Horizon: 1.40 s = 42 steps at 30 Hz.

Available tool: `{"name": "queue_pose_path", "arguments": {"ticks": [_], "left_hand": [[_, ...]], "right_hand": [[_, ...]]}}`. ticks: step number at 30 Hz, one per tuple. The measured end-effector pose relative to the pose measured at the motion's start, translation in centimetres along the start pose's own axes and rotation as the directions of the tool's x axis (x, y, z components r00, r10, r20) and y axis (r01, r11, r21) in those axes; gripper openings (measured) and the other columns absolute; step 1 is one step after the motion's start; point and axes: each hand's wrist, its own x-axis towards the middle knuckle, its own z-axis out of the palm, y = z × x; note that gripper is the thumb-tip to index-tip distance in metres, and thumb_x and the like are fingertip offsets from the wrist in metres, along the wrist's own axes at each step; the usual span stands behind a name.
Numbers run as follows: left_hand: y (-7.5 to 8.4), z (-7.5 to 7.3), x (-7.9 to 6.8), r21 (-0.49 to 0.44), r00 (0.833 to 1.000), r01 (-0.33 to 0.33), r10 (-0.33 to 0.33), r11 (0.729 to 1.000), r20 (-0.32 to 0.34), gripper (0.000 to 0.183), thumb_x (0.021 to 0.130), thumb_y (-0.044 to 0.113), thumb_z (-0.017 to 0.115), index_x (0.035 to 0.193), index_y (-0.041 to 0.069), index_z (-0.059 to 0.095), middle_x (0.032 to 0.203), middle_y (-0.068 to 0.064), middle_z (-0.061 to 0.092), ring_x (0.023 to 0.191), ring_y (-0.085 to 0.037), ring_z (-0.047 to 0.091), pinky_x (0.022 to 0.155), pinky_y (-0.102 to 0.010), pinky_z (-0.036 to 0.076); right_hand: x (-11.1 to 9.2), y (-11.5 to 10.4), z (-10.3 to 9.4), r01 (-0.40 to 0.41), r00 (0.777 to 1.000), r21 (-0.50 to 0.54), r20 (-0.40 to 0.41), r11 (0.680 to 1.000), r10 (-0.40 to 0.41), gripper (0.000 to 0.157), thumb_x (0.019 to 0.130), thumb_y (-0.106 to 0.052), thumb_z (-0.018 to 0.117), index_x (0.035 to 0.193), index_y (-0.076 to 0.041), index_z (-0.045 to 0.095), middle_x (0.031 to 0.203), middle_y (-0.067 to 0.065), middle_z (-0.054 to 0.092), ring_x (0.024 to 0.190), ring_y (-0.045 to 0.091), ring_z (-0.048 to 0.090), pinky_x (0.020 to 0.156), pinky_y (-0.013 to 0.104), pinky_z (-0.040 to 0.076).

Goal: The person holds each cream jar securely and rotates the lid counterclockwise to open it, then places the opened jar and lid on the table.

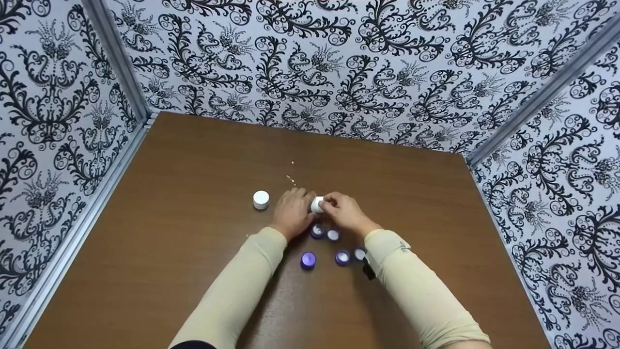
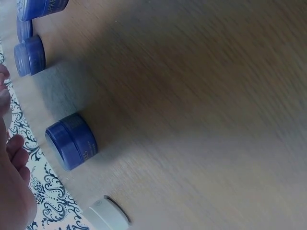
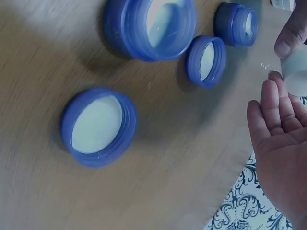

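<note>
In the head view, a small white jar [image 1: 317, 204] is held between the two hands. My left hand [image 1: 293, 213] has it from the left; its thumb presses on the jar [image 3: 296, 76] in the right wrist view. From the other side my right hand [image 1: 346, 212] pinches the jar's edge with thumb and index finger. The other right fingers [image 3: 271, 103] are loosely bent beside it, palm toward the camera. Just below the hands stand an open purple jar [image 1: 317, 231] and its upturned lid [image 1: 333, 235]. My left hand [image 2: 17, 187] shows only partly in the left wrist view.
A second white jar [image 1: 261, 199] stands left of the left hand. Nearer me are a closed purple jar [image 1: 308, 261], another open purple jar [image 1: 342, 257] and an upturned lid [image 1: 360, 254] by the right sleeve. Small bright specks [image 1: 291, 180] lie beyond the hands. Patterned walls [image 1: 310, 63] border the brown table [image 1: 203, 145].
</note>
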Motion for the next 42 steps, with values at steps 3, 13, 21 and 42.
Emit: {"name": "queue_pose_path", "arguments": {"ticks": [3, 13, 21, 42], "left_hand": [[0.07, -0.03, -0.03, -0.007, 1.000, -0.004, 0.004, 1.000, -0.004, 0.044, 0.080, 0.024, 0.077, 0.119, 0.007, 0.067, 0.102, -0.009, 0.063, 0.097, -0.028, 0.057, 0.087, -0.042, 0.045], [-0.02, -0.30, 0.29, -0.029, 1.000, -0.014, 0.014, 0.999, 0.007, 0.042, 0.078, 0.022, 0.076, 0.116, 0.006, 0.069, 0.101, -0.008, 0.064, 0.097, -0.028, 0.058, 0.087, -0.042, 0.045], [-0.36, -0.02, -0.05, -0.025, 1.000, -0.015, 0.015, 1.000, -0.010, 0.040, 0.078, 0.024, 0.076, 0.114, 0.007, 0.070, 0.098, -0.008, 0.063, 0.095, -0.029, 0.058, 0.086, -0.043, 0.046], [-0.27, -0.37, -0.18, -0.047, 0.999, 0.000, -0.002, 0.999, -0.039, 0.033, 0.078, 0.022, 0.077, 0.106, 0.007, 0.069, 0.096, -0.008, 0.064, 0.092, -0.028, 0.058, 0.084, -0.043, 0.045]], "right_hand": [[-0.04, -0.05, 0.15, -0.012, 1.000, 0.050, 0.008, 0.999, 0.011, 0.018, 0.096, -0.019, 0.063, 0.103, -0.002, 0.064, 0.094, 0.007, 0.065, 0.087, 0.022, 0.060, 0.079, 0.035, 0.048], [0.13, 0.19, 0.46, 0.078, 0.997, 0.092, -0.003, 0.993, -0.078, 0.012, 0.090, -0.007, 0.065, 0.099, -0.005, 0.057, 0.087, 0.004, 0.060, 0.081, 0.019, 0.056, 0.074, 0.032, 0.046], [0.14, 0.48, 0.30, 0.117, 0.992, 0.046, 0.034, 0.992, -0.119, 0.027, 0.087, -0.004, 0.072, 0.111, -0.004, 0.059, 0.096, 0.006, 0.066, 0.090, 0.023, 0.064, 0.081, 0.037, 0.052], [-0.33, 0.34, -0.43, 0.086, 0.996, 0.030, -0.002, 0.996, -0.086, 0.026, 0.097, -0.020, 0.063, 0.117, -0.003, 0.067, 0.107, 0.009, 0.070, 0.098, 0.025, 0.064, 0.088, 0.041, 0.049]]}}
